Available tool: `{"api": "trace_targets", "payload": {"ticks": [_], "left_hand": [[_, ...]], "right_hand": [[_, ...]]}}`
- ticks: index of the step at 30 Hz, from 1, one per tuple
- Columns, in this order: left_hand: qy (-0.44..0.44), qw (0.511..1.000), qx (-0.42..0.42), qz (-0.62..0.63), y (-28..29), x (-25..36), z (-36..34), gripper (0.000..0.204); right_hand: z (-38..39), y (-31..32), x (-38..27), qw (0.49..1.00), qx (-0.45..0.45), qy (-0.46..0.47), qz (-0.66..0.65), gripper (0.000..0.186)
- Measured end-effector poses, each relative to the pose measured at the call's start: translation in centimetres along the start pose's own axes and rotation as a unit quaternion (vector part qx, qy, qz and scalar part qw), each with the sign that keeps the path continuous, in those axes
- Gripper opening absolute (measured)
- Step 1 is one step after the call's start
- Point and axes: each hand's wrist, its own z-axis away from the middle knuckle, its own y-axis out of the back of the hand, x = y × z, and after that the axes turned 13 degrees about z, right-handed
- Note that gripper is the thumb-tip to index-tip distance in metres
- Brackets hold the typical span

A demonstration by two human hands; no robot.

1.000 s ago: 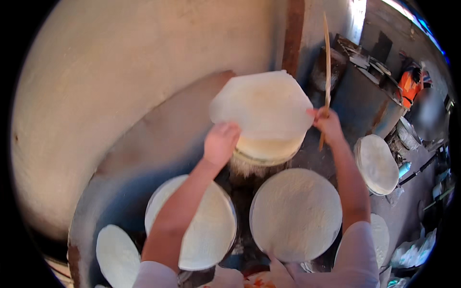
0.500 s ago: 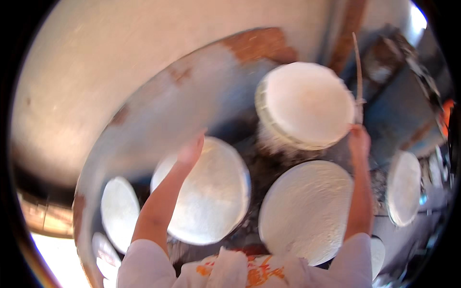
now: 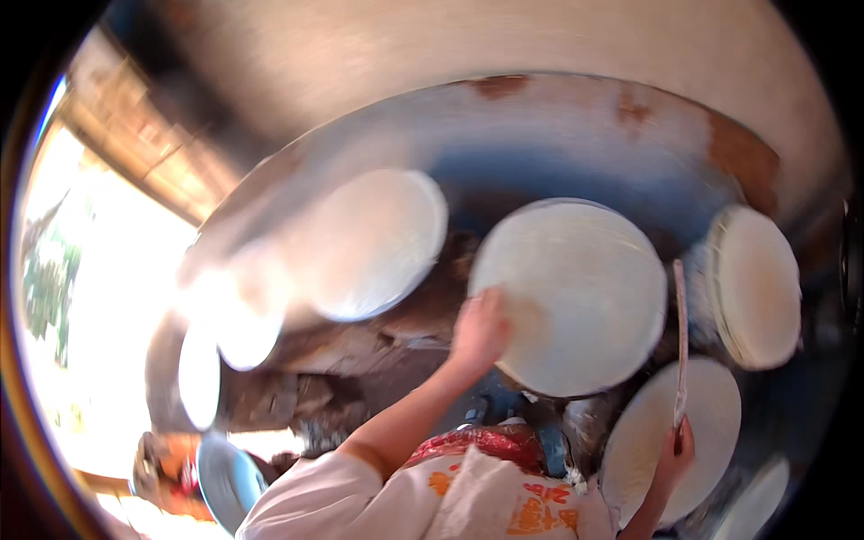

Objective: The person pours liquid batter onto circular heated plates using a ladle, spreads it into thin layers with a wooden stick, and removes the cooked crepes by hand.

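Observation:
In front of me is a large round white disc (image 3: 576,279) with a smooth, pale top. My left hand (image 3: 481,328) is at its near left edge, over or against it; the blurred fingers hide whether they grip anything. Lower right, my right hand (image 3: 679,450) is closed around the lower end of a long thin stick (image 3: 681,342), which points upward. Under that hand and the stick lies another pale round disc (image 3: 630,450). A thick, drum-like round piece (image 3: 756,292) with a banded side stands tilted beyond the stick.
More white discs, such as one (image 3: 382,247) veiled by haze, line the left side. A curved grey-blue metal wall (image 3: 576,117) with rust patches bounds the far side. A light-blue basin (image 3: 229,477) sits low on the left, by a bright opening (image 3: 117,270).
The view has swung left, so the discs appear farther right. My left hand has come down to the middle disc's near left edge. My right hand, still holding the stick, has moved nearer to me.

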Motion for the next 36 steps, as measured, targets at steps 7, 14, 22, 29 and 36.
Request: {"api": "trace_targets", "payload": {"ticks": [7, 14, 22, 29, 36], "left_hand": [[0.107, 0.981, 0.157, 0.026, 6.4, -3.4, 11.0, 0.060], [0.414, 0.802, 0.345, -0.259, 21.9, -15.1, 41.0, 0.057], [0.738, 0.510, 0.442, -0.009, 36.2, -29.7, 60.9, 0.088], [0.718, 0.475, 0.508, 0.026, 30.2, -28.6, 68.2, 0.090], [0.593, 0.376, 0.625, 0.342, 32.1, -23.9, 73.7, 0.062]], "right_hand": [[3.1, -10.8, -14.9, 0.939, -0.207, 0.239, -0.137, 0.037], [16.2, -20.2, -23.6, 0.826, -0.460, 0.293, -0.146, 0.040], [42.1, -26.2, -34.7, 0.574, -0.594, 0.551, -0.122, 0.036], [67.4, -32.3, -42.6, 0.319, -0.491, 0.799, 0.134, 0.029], [78.9, -33.6, -42.3, 0.177, -0.457, 0.805, 0.334, 0.025]]}}
